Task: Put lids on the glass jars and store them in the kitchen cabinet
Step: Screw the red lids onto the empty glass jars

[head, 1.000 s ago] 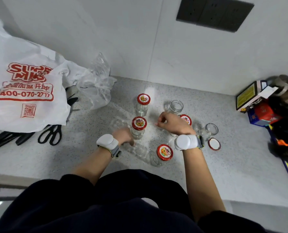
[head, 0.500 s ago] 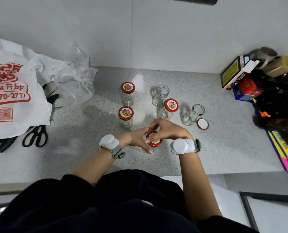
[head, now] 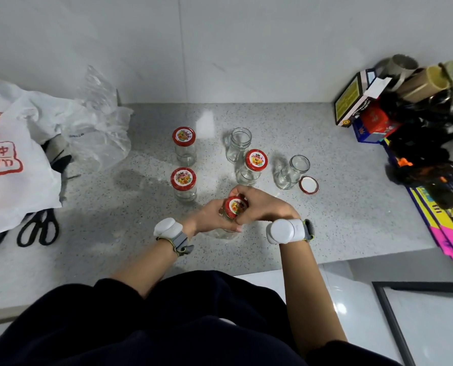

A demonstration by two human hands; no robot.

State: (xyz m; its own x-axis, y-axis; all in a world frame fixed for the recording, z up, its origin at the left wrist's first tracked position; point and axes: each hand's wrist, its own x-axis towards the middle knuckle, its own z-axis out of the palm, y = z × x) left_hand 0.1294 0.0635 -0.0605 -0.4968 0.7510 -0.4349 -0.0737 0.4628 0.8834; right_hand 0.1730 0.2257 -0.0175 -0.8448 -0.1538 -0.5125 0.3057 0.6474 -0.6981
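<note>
Near the counter's front, my left hand (head: 210, 217) grips the body of a glass jar (head: 226, 232) while my right hand (head: 262, 206) curls round its red lid (head: 235, 206). Three lidded jars stand behind: one at back left (head: 184, 146), one below it (head: 183, 184), one to the right (head: 252, 167). Two jars have no lid: one at the back (head: 238, 144), one on the right (head: 292, 171). A loose red lid (head: 309, 185) lies upside down beside the right one.
A white shopping bag (head: 11, 165) and clear plastic bag (head: 98, 128) lie at the left, with black scissors (head: 39, 228) by the counter edge. Boxes and clutter (head: 405, 122) fill the right end. The speckled counter (head: 352, 220) ends just below my wrists.
My hands came together on the near jar: the left moved right onto its body, the right came down onto its lid. The view tilted down.
</note>
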